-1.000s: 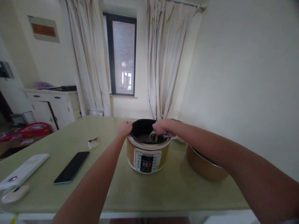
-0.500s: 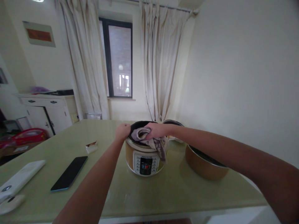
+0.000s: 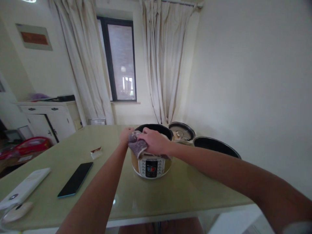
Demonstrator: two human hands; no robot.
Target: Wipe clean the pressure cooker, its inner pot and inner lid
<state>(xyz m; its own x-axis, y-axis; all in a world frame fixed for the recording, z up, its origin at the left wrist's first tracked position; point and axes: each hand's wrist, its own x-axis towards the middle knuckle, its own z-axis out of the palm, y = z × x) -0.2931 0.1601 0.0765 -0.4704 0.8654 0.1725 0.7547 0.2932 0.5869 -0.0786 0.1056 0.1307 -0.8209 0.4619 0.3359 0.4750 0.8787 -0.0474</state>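
A round electric cooker (image 3: 151, 168) with a white and gold body and a front control panel stands on the table, its top uncovered and its dark inside showing. My right hand (image 3: 154, 141) is closed on a grey-purple patterned cloth (image 3: 137, 144), pressing it over the cooker's near left rim. At the left side of that rim, my left hand (image 3: 125, 136) is closed on the cooker's edge; its fingertips are hidden behind the cloth and rim.
Behind the cooker on the right lies a round lid (image 3: 183, 131), underside showing. A dark-lined inner pot (image 3: 216, 144) sits partly behind my right forearm. On the left are a phone (image 3: 76, 179), a white device (image 3: 25, 187), a mouse-like object (image 3: 18, 212) and a small packet (image 3: 96, 153).
My right hand has brought the cloth from inside the cooker's opening to its near left rim. My left hand stays at the left edge. The view has shifted slightly.
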